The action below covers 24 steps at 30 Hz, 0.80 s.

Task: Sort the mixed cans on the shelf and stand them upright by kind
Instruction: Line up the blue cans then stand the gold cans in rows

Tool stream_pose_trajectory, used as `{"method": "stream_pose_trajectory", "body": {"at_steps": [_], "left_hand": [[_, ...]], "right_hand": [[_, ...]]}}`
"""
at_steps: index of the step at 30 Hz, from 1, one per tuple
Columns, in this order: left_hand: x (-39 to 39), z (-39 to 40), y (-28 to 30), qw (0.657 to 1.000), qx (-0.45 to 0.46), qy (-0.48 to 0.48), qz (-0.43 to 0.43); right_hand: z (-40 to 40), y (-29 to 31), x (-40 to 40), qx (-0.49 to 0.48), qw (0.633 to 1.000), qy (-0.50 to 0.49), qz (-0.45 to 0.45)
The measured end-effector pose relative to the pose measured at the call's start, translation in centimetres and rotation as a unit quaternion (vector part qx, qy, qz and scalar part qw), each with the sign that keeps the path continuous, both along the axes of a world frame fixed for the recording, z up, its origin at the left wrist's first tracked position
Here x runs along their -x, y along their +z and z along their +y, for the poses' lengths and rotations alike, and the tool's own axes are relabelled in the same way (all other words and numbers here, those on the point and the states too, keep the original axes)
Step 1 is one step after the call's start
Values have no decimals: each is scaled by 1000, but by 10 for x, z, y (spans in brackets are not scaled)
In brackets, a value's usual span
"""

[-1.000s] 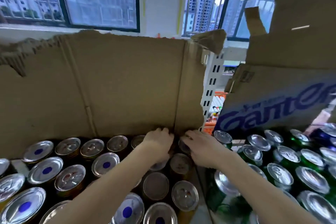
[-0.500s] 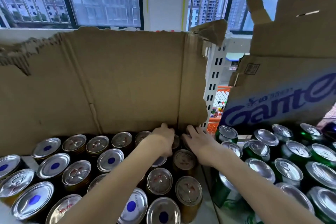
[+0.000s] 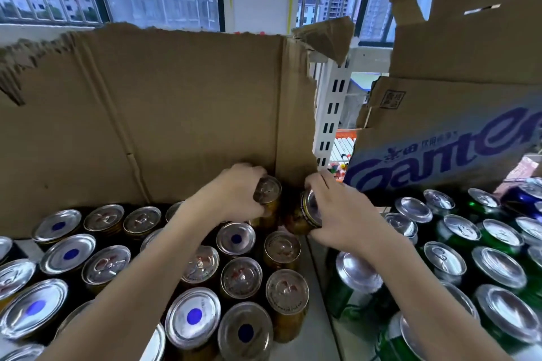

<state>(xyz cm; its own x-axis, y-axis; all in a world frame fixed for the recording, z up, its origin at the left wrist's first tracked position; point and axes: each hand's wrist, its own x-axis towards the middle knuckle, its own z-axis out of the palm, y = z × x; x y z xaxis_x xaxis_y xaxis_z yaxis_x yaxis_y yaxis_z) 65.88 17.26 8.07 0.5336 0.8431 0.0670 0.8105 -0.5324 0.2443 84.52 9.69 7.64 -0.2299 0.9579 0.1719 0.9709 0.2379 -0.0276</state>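
A gold can [image 3: 268, 198] is grasped by the left hand [image 3: 234, 195], the fingers curled round its upper wall; the can stands upright against the brown cardboard wall [image 3: 176, 114]. A second gold can [image 3: 305, 215] is gripped by the right hand [image 3: 340, 211], tilted with its lid turned toward the left fingers, just beside the first can. Upright gold cans [image 3: 286, 296] are stood below the left fingers. Green cans [image 3: 445, 264] are grouped right of the right fingers, beneath a printed carton [image 3: 440, 152].
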Motion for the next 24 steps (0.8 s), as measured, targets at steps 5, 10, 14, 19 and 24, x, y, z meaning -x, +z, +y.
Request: {"method": "stream_pose_trajectory", "body": {"at_steps": [5,10,14,19,24], "left_hand": [[24,-10,25,997,-23,12,-66],[43,-17,28,997,-10,32,-71],[48,-28,25,996,-7,39,-82],[53,-35,17,998,20,-16,-56],[70,-34,20,989,107,-28,-98]], "right_hand": [[-26,-1,9,-59,980,-30,187],[-33,-28,23,-1,963,-6,271],[-31,-31,18,30,968,29,248],[-35,-30,15,59,970,36,232],[-36,-23,19,89,973,34,208]]}}
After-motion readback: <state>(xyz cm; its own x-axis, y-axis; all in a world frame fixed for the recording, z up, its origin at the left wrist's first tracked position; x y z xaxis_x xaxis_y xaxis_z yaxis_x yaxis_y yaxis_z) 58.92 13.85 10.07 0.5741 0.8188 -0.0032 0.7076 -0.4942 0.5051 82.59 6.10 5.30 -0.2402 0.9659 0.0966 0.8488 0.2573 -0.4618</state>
